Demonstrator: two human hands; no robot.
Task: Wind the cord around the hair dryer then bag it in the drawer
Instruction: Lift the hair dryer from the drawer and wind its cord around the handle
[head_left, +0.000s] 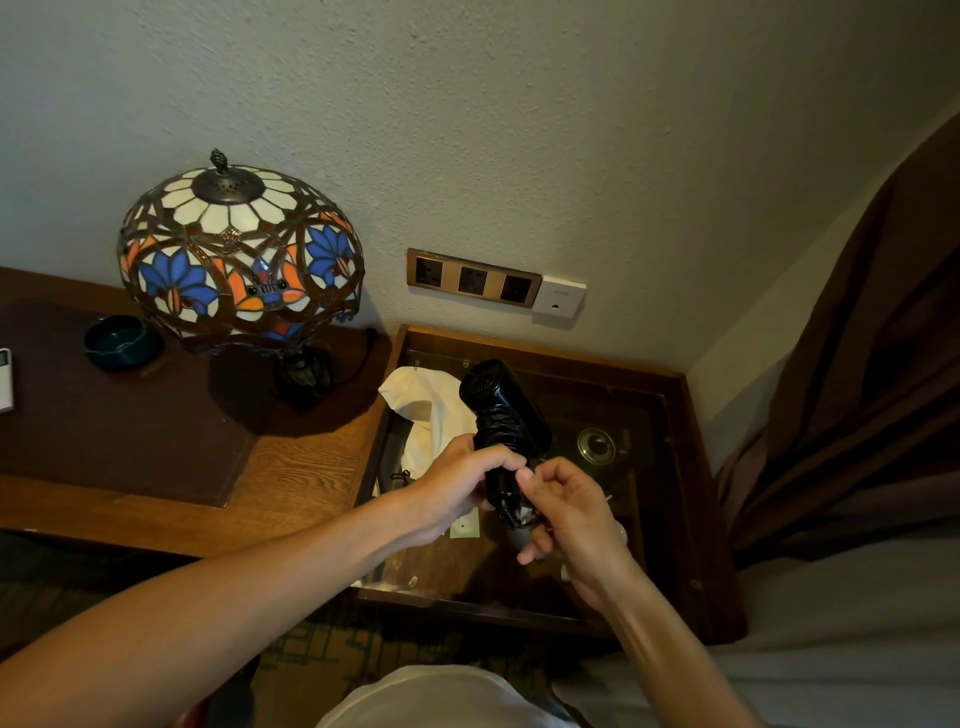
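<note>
Above the glass-topped side table (675, 467), I hold the black hair dryer (501, 410) in both hands, its body tilted with the vented end up and away from me. My left hand (457, 488) is wrapped around the lower part of the dryer, fingers closed on it. My right hand (571, 514) pinches the end of the black cord (511, 512) between thumb and forefinger, right against the dryer's lower end, the other fingers curled. Loops of cord already ring the dryer's body; I cannot tell how much remains loose. Just behind the dryer, a pale cloth bag (426, 405) lies crumpled on the left part of the table's glass. To the left stands a wooden desk (291, 467) bearing a stained-glass lamp (239, 254) and, beside it, a dark green bowl (119, 343). On the wall behind the table sits a bronze socket panel (472, 278) with a white plate (558, 299) touching its right end. Brown curtain (857, 389) hangs at right.
</note>
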